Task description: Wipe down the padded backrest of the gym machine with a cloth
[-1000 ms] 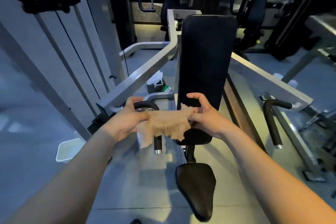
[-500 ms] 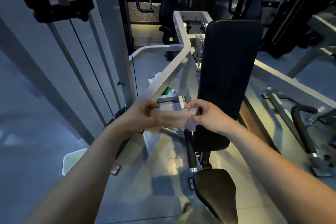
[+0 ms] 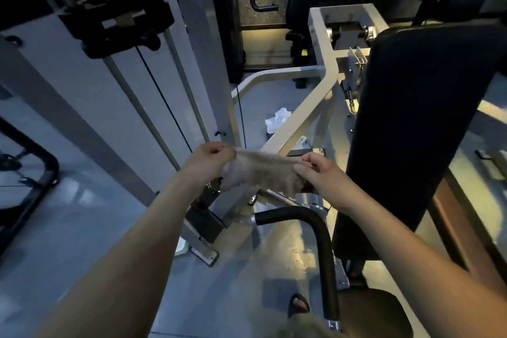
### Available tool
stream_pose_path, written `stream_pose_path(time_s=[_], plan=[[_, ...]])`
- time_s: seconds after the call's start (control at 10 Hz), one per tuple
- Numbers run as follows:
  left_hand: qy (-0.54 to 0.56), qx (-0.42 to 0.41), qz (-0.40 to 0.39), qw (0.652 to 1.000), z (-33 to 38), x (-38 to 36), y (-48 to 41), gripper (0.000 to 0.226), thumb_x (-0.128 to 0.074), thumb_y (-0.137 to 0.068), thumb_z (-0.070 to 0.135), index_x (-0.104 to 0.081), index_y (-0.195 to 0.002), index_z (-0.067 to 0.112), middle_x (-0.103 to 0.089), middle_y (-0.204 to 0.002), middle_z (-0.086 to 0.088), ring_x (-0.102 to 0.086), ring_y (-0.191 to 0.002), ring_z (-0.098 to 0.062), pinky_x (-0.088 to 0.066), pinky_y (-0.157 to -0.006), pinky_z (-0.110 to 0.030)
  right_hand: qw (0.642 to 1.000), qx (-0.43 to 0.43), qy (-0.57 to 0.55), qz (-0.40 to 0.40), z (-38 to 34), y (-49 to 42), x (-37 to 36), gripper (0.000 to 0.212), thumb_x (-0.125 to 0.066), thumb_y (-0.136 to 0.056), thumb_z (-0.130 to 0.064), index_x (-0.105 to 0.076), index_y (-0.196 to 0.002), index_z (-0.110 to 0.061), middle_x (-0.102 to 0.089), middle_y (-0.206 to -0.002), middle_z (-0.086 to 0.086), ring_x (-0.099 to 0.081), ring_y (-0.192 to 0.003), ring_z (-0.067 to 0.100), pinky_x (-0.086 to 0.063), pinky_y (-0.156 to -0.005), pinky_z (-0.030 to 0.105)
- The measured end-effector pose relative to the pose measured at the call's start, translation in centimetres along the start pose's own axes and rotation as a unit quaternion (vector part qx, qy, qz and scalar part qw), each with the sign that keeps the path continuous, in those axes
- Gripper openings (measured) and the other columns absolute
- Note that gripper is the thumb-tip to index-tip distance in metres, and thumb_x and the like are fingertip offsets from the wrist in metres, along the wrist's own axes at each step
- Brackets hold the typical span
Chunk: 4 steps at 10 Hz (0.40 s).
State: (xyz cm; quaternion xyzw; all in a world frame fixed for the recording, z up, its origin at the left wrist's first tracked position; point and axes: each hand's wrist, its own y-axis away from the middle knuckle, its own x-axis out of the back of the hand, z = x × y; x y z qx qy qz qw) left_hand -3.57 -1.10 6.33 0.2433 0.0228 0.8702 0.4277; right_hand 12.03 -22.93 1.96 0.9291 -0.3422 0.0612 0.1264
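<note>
A beige cloth [image 3: 263,171] is stretched between both hands in front of me. My left hand [image 3: 210,162] pinches its left end and my right hand [image 3: 318,173] pinches its right end. The black padded backrest [image 3: 419,123] stands upright to the right of my right hand, a short gap away from the cloth. Its lower end reaches down to the black seat [image 3: 375,313] at the bottom right.
A white machine frame arm [image 3: 301,115] slopes behind the cloth. A black padded handle [image 3: 315,230] curves below my hands. The weight stack column [image 3: 142,68] with cables rises at left. A crumpled white tissue [image 3: 277,119] sits beyond the frame. My sandalled foot [image 3: 299,304] is on the floor.
The view has swung left, so the backrest now lies at the right. Both hands have pulled the cloth away from the pad and stretched it flatter between them.
</note>
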Motion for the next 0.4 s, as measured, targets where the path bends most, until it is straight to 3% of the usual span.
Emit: stream_pose_path(time_s=[0.1,0.2,0.3,0.4], plan=[[-0.016,0.027,0.045,0.998,0.0,-0.2,-4.0,0.024,-0.065,-0.092,0.025,-0.065,-0.104,0.004,-0.065,-0.088,-0.011,-0.061,-0.074,-0.023,-0.051,-0.065,-0.031,0.998,-0.041,-0.05,0.014,1.1,-3.2,-1.2,0.007,-0.061,-0.101,-0.023,-0.066,-0.098,-0.019,-0.071,-0.09,0.005,-0.071,-0.085,0.024,-0.063,-0.068,0.036],[-0.134,0.076,0.094,0.984,-0.6,-1.1,-6.8,0.046,-0.067,-0.094,0.033,-0.05,-0.133,0.017,-0.061,-0.119,-0.005,-0.065,-0.089,-0.021,-0.054,-0.071,-0.033,0.987,-0.132,-0.092,0.0,2.7,-6.2,-2.2,0.014,-0.057,-0.103,-0.015,-0.061,-0.112,-0.005,-0.068,-0.099,0.014,-0.068,-0.079,0.02,-0.062,-0.064,0.031],[-0.242,0.063,0.071,0.966,-2.1,-2.6,-8.5,0.041,-0.055,-0.1,0.024,-0.05,-0.14,0.017,-0.057,-0.134,-0.01,-0.059,-0.109,-0.026,-0.05,-0.087,-0.034,0.978,-0.196,-0.05,-0.049,5.4,-8.2,-2.3,0.021,-0.058,-0.102,-0.017,-0.054,-0.121,-0.01,-0.07,-0.107,0.019,-0.066,-0.081,0.02,-0.058,-0.081,0.034],[-0.268,0.037,-0.046,0.961,-2.7,-4.9,-8.4,0.033,-0.047,-0.1,0.029,-0.063,-0.129,0.025,-0.064,-0.124,-0.003,-0.061,-0.108,-0.022,-0.051,-0.097,-0.04,0.974,-0.216,-0.043,-0.062,6.6,-9.1,-1.1,0.021,-0.059,-0.1,-0.015,-0.053,-0.121,-0.014,-0.069,-0.111,0.019,-0.066,-0.084,0.02,-0.057,-0.083,0.035]])
